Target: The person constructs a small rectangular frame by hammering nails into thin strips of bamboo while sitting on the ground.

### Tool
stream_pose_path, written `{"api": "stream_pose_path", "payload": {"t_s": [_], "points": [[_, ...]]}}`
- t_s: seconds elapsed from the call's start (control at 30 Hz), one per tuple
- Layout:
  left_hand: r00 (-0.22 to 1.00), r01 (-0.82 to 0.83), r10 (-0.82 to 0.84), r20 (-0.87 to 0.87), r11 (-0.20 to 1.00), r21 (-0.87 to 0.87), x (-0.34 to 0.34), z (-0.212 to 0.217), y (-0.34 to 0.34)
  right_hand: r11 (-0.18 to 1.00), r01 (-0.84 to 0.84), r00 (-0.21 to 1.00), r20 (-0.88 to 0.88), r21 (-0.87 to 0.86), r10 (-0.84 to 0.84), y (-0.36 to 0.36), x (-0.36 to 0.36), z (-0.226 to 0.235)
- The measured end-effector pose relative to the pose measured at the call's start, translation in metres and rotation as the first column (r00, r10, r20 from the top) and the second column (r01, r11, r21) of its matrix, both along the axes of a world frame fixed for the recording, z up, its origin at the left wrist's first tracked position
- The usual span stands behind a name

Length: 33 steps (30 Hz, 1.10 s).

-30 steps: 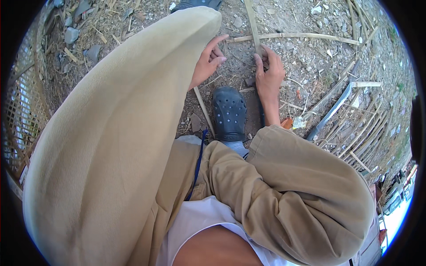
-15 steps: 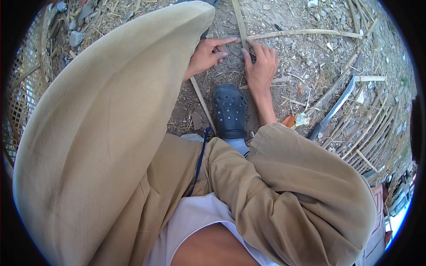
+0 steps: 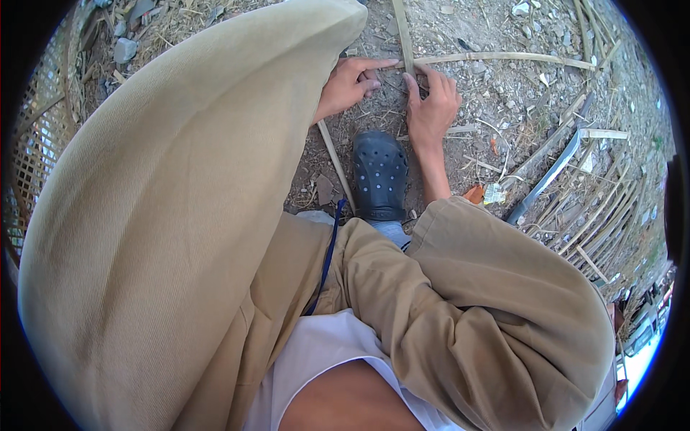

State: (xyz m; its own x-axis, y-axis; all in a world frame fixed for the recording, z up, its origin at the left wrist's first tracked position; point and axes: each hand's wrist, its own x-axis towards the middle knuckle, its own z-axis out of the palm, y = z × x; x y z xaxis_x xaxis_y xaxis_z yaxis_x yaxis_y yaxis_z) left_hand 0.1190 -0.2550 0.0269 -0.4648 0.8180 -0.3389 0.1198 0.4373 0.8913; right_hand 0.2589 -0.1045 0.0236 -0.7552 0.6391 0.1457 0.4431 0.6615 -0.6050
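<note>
Two flat bamboo strips cross on the ground at the top centre. One upright strip (image 3: 402, 29) runs away from me, over a long, slightly bowed strip (image 3: 517, 56) that reaches to the right. My left hand (image 3: 350, 86) comes round my raised left knee; its index finger stretches to the crossing's left side, touching the bowed strip's short end, while the other fingers curl loosely. At the crossing's right side, my right hand (image 3: 433, 108) has its thumb and index finger on the strips, pinching near the upright strip's lower end. The exact contact under the fingertips is partly hidden.
A long-bladed knife (image 3: 550, 172) lies on the ground at right, beside a pile of thin split strips (image 3: 600, 215). My dark clog (image 3: 379, 176) stands below the hands, with another strip (image 3: 336, 161) beside it. A woven lattice basket (image 3: 36, 115) is at far left.
The whole view has shifted slightly, so everything sits a little further right. Both hands keep nearly the same pose at the crossing strips.
</note>
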Motion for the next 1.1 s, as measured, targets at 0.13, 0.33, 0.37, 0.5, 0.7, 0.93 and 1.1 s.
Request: {"api": "stream_pose_path", "payload": {"t_s": [0.13,0.33,0.37,0.5,0.7,0.93,1.1], "points": [[0.997,0.004,-0.004,-0.079,1.000,0.001,0.002,-0.001,-0.001,0.996,0.027,0.999,0.028,-0.086,-0.025,0.003,-0.006,0.006],[0.942,-0.027,0.106,-0.320,0.970,0.242,0.011,0.017,0.015,0.980,0.117,0.983,0.160,-0.164,-0.090,0.011,-0.013,0.015],[0.967,-0.064,0.108,-0.231,0.980,0.190,0.009,0.021,0.018,0.978,0.121,0.978,0.187,-0.172,-0.088,0.011,-0.014,0.016],[0.912,-0.312,0.233,0.337,0.928,0.202,0.002,0.005,0.029,0.958,0.161,0.960,0.262,-0.238,-0.096,0.010,-0.021,0.019],[0.983,0.000,0.016,-0.185,0.996,0.087,-0.006,0.008,0.032,0.951,0.167,0.949,0.304,-0.262,-0.083,0.013,-0.020,0.019],[0.877,0.086,-0.045,-0.478,0.994,0.065,-0.003,-0.003,0.031,0.952,0.179,0.957,0.270,-0.248,-0.110,0.010,-0.020,0.023],[0.891,0.077,-0.042,-0.453,0.995,0.059,-0.007,-0.001,0.030,0.958,0.168,0.960,0.260,-0.233,-0.106,0.007,-0.020,0.020]]}}
